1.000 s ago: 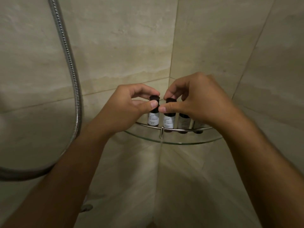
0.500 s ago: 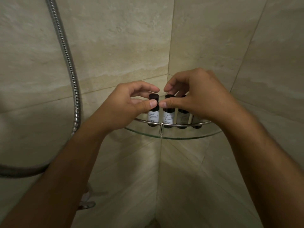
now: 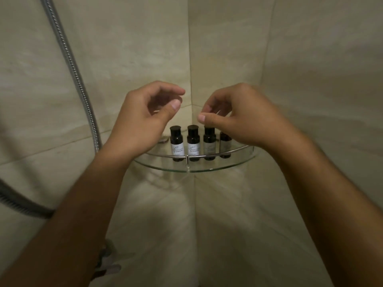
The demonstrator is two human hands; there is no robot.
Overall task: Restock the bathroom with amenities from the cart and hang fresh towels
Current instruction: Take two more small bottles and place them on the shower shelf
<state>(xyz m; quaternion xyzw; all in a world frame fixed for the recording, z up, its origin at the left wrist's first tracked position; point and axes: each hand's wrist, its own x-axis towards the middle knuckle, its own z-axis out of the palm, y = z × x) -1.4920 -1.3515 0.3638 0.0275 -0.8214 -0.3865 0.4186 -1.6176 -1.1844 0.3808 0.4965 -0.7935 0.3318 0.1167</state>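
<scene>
Several small dark amenity bottles with white labels stand upright in a row on a glass corner shelf behind its metal rail. The leftmost bottle and the one beside it show their labels; the two to the right are partly behind my right hand. My left hand hovers just above and left of the bottles, fingers loosely curled, holding nothing. My right hand hovers above the right bottles, fingers loosely curled, also holding nothing. Neither hand touches a bottle.
Beige tiled walls meet in a corner behind the shelf. A metal shower hose hangs down the left wall and loops off the left edge. A metal fitting shows low down, behind my left forearm.
Both hands have let go of the bottle caps they pinched and lifted up and apart. The bottles stand still on the shelf.
</scene>
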